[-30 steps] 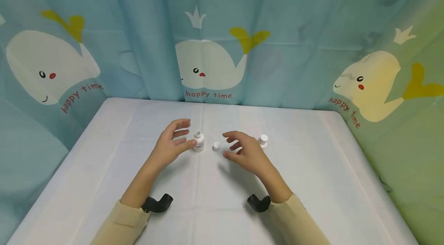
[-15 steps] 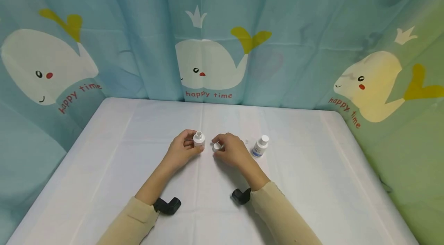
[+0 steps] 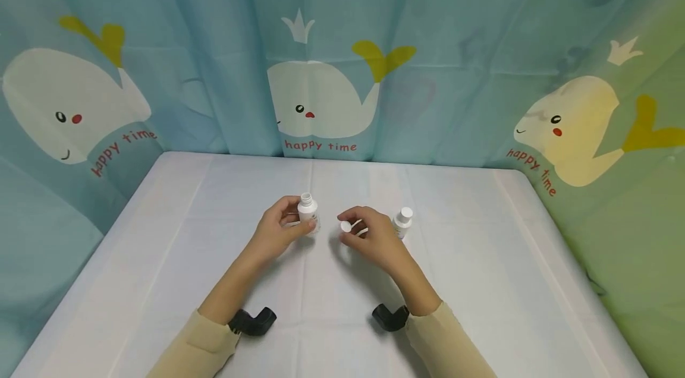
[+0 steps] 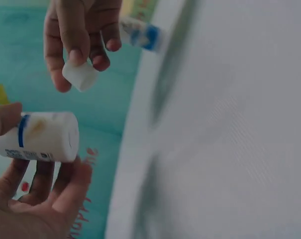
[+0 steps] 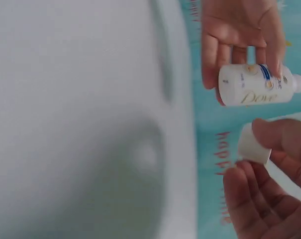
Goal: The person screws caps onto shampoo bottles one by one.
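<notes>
My left hand (image 3: 278, 229) grips a small white Dove bottle (image 5: 254, 89) round its body, uncapped, its bare neck upward in the head view. In the left wrist view the bottle (image 4: 46, 137) shows its base and a blue stripe. My right hand (image 3: 374, 234) pinches a white cap (image 3: 345, 226) between thumb and fingers, a short way right of the bottle. Both bottle and cap are off the table. Just behind the right hand a second white bottle (image 3: 403, 220), capped, stands upright, its lower part partly hidden by the hand.
A white cloth covers the table (image 3: 342, 318). Behind and at the sides hangs a blue-green curtain (image 3: 455, 27) printed with whales. A black curved wrist mount (image 3: 254, 322) sits at the left cuff and a similar mount (image 3: 390, 317) at the right.
Both hands first reached near the bottle and the cap on the table. The left hand took hold of the bottle and raised it; the right hand pinched the cap and lifted it slightly rightward.
</notes>
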Available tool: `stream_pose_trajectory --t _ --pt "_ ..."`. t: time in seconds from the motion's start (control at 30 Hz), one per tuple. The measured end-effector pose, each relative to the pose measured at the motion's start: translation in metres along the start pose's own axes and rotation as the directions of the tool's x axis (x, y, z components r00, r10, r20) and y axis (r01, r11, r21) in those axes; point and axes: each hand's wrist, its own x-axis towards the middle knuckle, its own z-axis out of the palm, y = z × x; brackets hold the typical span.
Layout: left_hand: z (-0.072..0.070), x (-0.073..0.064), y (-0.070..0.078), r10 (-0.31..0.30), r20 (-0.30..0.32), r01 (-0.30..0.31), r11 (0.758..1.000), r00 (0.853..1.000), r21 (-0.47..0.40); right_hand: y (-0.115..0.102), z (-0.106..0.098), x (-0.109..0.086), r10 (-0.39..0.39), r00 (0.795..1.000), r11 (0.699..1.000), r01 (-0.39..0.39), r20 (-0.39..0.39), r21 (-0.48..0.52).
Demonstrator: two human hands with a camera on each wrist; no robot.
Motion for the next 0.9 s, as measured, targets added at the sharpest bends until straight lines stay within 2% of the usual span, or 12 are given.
stream_pose_trajectory --t 0.13,0.23,0.37,0.53,0.7,0.9 --pt "0.005 -0.009 0.013 0.0 0.066 0.007 0.994 0.998 -0.109 -0.009 -0.015 -0.014 -0.033 0.999 0.991 0.034 -0.015 0.127" --pt "0.01 -0.015 0.017 0.0 0.121 0.015 0.992 0.993 -0.123 -0.014 -0.026 -0.021 -0.056 0.998 0.981 0.061 -0.032 0.185" --pt "0.016 -0.023 0.019 0.004 0.196 0.011 0.997 0.981 -0.076 -0.018 -0.038 -0.029 -0.109 0.993 0.964 0.118 -0.049 0.239" --pt "0.018 -0.033 0.018 0.035 0.275 -0.042 0.999 0.961 0.021 -0.016 -0.047 -0.034 -0.122 0.992 0.934 0.13 -0.044 0.333" --pt "0.021 -0.038 0.02 0.062 0.303 -0.08 0.996 0.951 0.049 -0.016 -0.048 -0.037 -0.123 0.992 0.912 0.117 -0.01 0.392" --pt "0.024 -0.039 0.023 0.074 0.319 -0.101 0.992 0.945 0.07 -0.019 -0.041 -0.04 -0.133 0.991 0.91 0.114 0.018 0.398"
